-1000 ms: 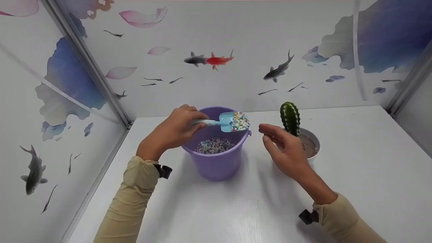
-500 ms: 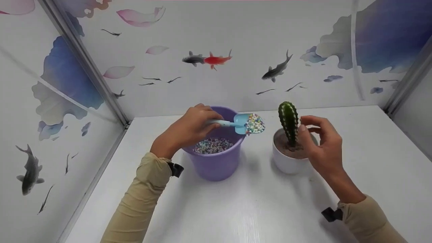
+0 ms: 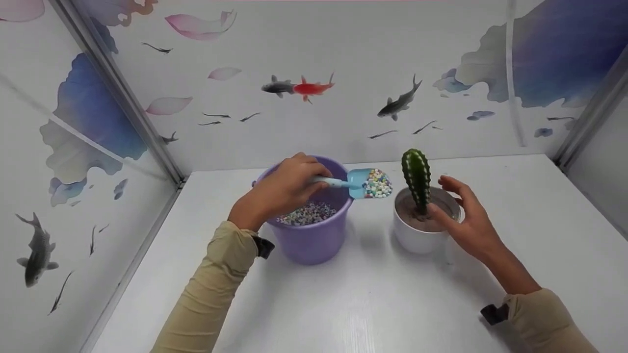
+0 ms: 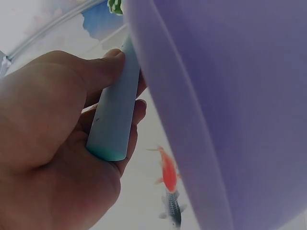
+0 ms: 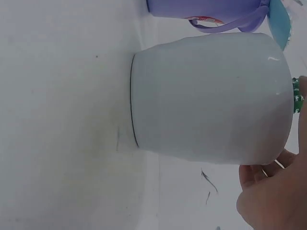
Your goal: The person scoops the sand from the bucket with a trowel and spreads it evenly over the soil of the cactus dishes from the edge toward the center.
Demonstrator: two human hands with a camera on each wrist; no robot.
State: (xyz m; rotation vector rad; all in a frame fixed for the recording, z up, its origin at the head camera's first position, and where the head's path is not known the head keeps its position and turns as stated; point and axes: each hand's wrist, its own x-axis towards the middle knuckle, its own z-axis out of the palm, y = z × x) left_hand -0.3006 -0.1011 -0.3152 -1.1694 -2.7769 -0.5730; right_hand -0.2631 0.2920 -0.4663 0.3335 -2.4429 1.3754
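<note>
On the white tabletop (image 3: 373,304) your purple bucket (image 3: 314,235) stands left of the white pot (image 3: 417,240) with its upright cactus (image 3: 416,177). Your left hand (image 3: 284,189) grips the blue scoop (image 3: 360,183), heaped with coloured pebbles (image 3: 379,184), between bucket and pot. Your right hand (image 3: 466,220), fingers spread, cups the pot's rim.

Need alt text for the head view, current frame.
A left hand holds a small blue plastic scoop heaped with pastel pebbles, between a purple plastic bucket of pebbles and a white ceramic pot with a green cactus. The right hand cups the pot's rim.
</note>
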